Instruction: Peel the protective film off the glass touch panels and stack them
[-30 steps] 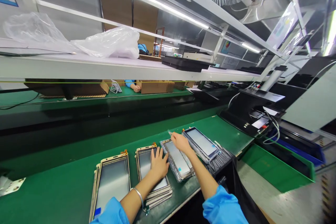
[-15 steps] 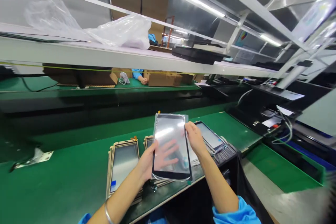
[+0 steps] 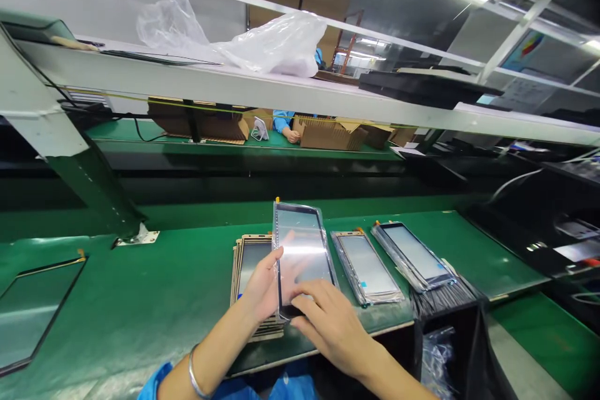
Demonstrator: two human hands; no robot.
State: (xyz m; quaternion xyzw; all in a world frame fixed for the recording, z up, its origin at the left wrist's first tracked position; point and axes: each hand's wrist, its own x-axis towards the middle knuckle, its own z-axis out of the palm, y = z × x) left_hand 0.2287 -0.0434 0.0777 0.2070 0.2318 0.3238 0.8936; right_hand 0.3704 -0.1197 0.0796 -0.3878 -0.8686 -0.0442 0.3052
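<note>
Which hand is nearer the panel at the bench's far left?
Left. The left hand is right of the far-left panel, holding another panel by its left edge; the right hand is farther right, at the second panel's lower end.

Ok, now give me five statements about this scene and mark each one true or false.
1. The left hand holds a screen. True.
2. The right wrist wears a metal band. False: the bracelet is on the left wrist.
3. A plastic bag lies on the white shelf. True.
4. The work surface is red. False: the table is green.
5. The right hand is at the held screen's lower end. True.
</note>
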